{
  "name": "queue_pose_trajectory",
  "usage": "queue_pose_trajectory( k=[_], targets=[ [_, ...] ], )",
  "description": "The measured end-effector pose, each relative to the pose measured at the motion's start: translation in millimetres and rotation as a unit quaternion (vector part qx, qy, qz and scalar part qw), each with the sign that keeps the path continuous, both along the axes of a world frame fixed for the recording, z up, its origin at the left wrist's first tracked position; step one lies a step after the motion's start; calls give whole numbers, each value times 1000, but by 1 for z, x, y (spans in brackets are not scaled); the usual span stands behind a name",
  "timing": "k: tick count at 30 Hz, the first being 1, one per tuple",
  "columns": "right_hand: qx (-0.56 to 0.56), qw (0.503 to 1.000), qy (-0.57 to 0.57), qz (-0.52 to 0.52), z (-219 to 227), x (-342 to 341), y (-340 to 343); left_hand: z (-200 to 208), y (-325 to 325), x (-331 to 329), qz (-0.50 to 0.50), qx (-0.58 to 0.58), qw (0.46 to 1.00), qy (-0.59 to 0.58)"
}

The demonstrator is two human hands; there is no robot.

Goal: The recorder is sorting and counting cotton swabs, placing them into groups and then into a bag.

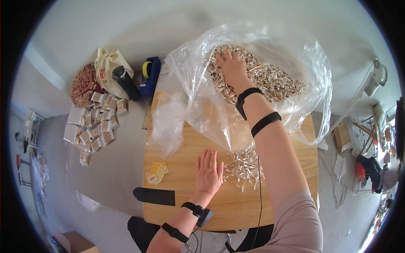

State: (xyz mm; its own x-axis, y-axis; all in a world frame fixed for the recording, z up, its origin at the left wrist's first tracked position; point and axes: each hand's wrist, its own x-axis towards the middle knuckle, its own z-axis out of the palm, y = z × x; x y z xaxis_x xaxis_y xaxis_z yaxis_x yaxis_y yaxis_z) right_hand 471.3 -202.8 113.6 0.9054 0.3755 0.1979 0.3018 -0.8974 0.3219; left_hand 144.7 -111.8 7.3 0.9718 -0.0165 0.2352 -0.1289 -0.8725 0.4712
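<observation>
A large clear plastic bag (320, 84) gapes at the far side of the wooden table (168, 139), filled with a heap of cotton swabs (274, 84). My right hand (233, 69) reaches into it and rests on the heap with fingers spread. Nearer me, my left hand (209, 170) lies on the tabletop, fingers stretched out, holding nothing that I can see. Right beside it is a loose pile of cotton swabs (244, 166). Both wrists wear black straps.
Yellow packets (157, 173) and a black flat strip (154, 197) lie on the table's left. Beyond its left edge are many small packs of swabs (101, 122), a black bottle (126, 84), a tape dispenser (149, 78) and a cloth bag (110, 69). A thin cable (260, 198) crosses the tabletop.
</observation>
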Motion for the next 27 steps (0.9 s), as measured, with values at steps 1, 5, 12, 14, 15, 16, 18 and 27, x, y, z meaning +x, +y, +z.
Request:
queue_pose_trajectory(
  k=[1,5,12,14,15,16,18,27],
  targets=[
    [5,1000,-18,-4,0,-3,2,-2,2,0,4,0,1000,-8],
    [-1,998,-63,1,-8,3,3,1,2,-1,7,3,1000,-9],
    [50,999,7,15,36,10,-16,-9,-1,-1,9,-18,1000,-13],
    [42,998,37,27,53,18,-25,-7,-1,0,11,-8,999,-30],
    [39,998,39,28,64,12,-26,-7,1,1,12,-11,999,-28],
    [45,998,49,7,76,6,-27,-7,2,1,13,-11,1000,-26],
    [51,997,55,-13,77,0,-33,-7,2,1,15,-12,999,-26],
    [4,998,-53,-30,2,-7,-31,-4,-3,0,8,-7,1000,-10]
  ],
)
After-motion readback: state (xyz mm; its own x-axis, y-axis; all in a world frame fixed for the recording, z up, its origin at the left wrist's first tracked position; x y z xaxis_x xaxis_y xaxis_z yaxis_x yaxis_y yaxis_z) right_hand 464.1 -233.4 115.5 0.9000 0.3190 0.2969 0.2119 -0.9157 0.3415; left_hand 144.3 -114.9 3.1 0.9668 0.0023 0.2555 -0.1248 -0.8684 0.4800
